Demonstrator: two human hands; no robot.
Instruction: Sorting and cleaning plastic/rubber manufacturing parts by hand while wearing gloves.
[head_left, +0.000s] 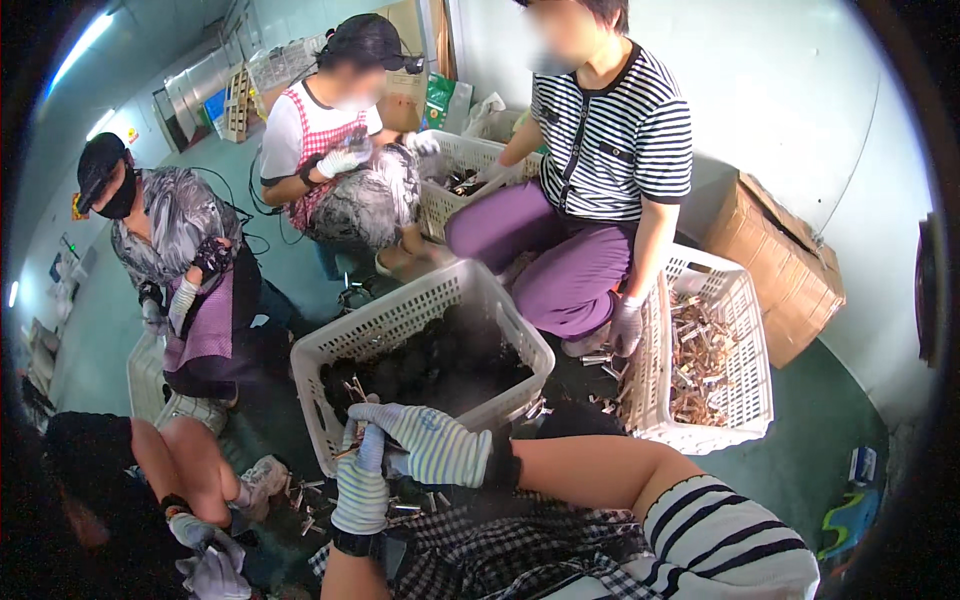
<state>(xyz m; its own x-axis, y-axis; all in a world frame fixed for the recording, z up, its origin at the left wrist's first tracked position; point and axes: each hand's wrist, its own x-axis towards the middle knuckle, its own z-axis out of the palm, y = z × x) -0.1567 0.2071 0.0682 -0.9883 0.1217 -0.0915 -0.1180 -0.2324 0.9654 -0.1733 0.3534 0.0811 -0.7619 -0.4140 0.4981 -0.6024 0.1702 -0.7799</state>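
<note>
1. Where both gloved hands meet over the near left rim of a white basket (420,303), the left hand (360,495) comes up from below and the right hand (440,438) comes across from the right; their fingertips are close together.
2. The fingers of both hands are bent inward; I cannot tell whether either grasps something or only touches it.
3. Several small metal pieces (355,386) show just beyond the fingertips, at the left of the basket; they are too small to tell whether they are held or lie on the black heap (440,360) inside.
4. Loose metal bits (405,508) lie on the floor beside the left wrist.
5. To the right, a second basket (750,350) holds a pile of coppery strips (700,370); a cardboard box (780,270) stands behind it.
6. A person in a striped top (610,130) crouches opposite, one gloved hand beside the second basket, the other at a farther basket (437,212).
7. A person in a checked apron (330,130) and a person in a black cap (185,215) sit farther left; another person's gloved hand (205,535) shows at lower left.
</note>
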